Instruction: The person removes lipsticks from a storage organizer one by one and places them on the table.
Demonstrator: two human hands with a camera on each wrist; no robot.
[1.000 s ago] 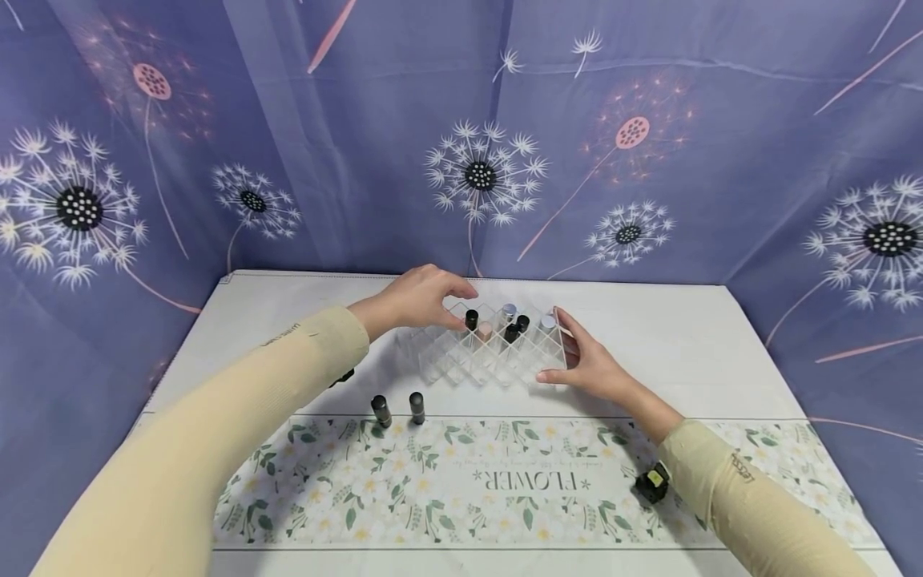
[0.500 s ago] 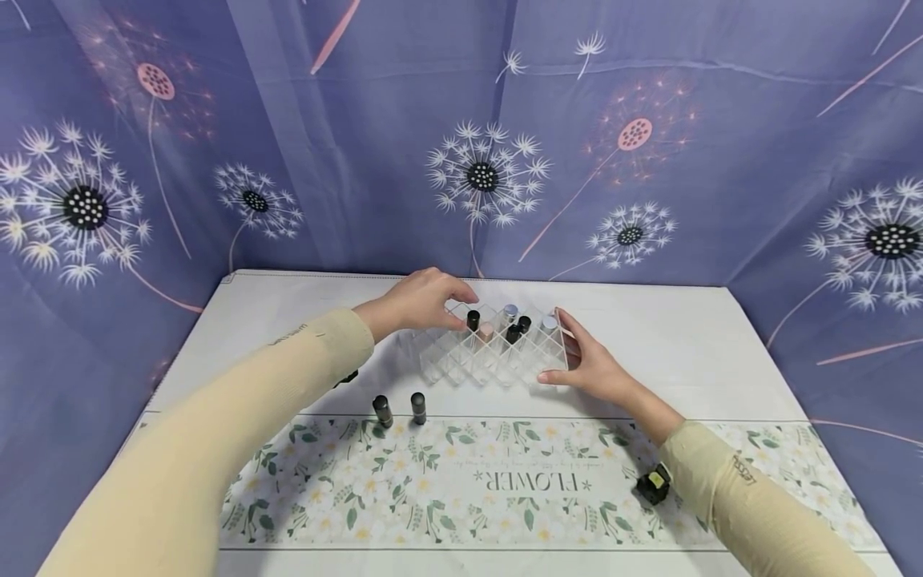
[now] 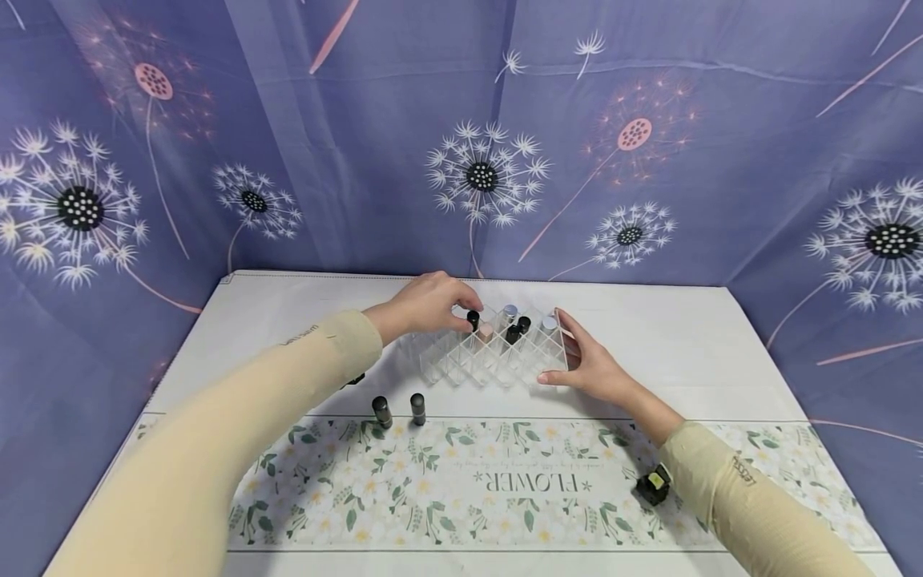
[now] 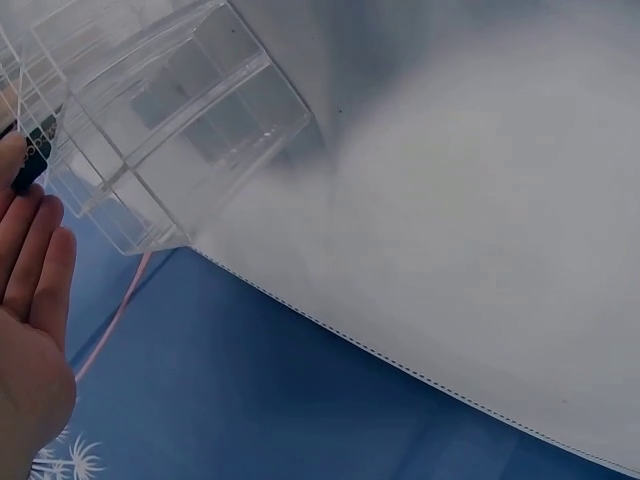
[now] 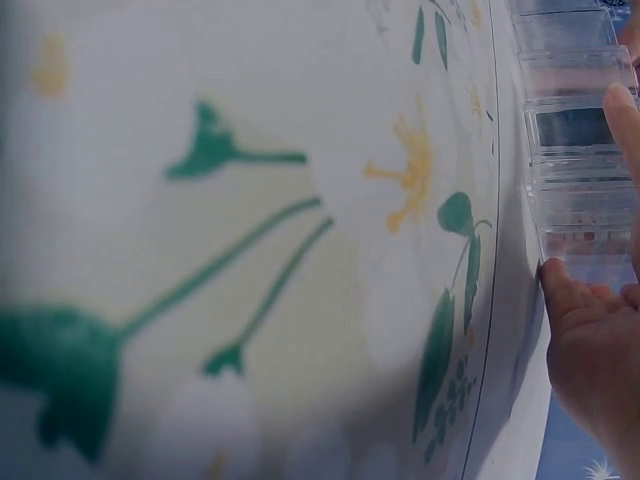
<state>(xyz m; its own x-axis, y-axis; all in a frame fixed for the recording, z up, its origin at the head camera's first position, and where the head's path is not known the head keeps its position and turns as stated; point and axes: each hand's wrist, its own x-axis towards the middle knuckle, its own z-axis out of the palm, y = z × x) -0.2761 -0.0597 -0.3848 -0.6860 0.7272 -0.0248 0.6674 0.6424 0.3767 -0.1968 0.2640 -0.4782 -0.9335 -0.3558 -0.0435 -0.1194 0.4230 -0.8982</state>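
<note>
A clear lipstick organizer with diamond-shaped compartments stands at the back middle of the table, several tubes upright in it. My left hand reaches over its left part and pinches a black lipstick between thumb and fingers; in the left wrist view the lipstick shows dark beside the thumb. My right hand grips the organizer's right end, thumb at the front and fingers around the side. A pink-capped tube, two black caps and two silvery caps sit in the other compartments. Their lower parts are hard to make out.
Two black lipsticks, a left one and a right one, stand in front of the organizer. A floral mat strip crosses the white table. A black device sits at the right wrist. A dandelion-patterned curtain surrounds the table.
My left hand has shifted slightly right, and its thumb and fingers have drawn closer around the black lipstick. The right hand and the organizer stay in place.
</note>
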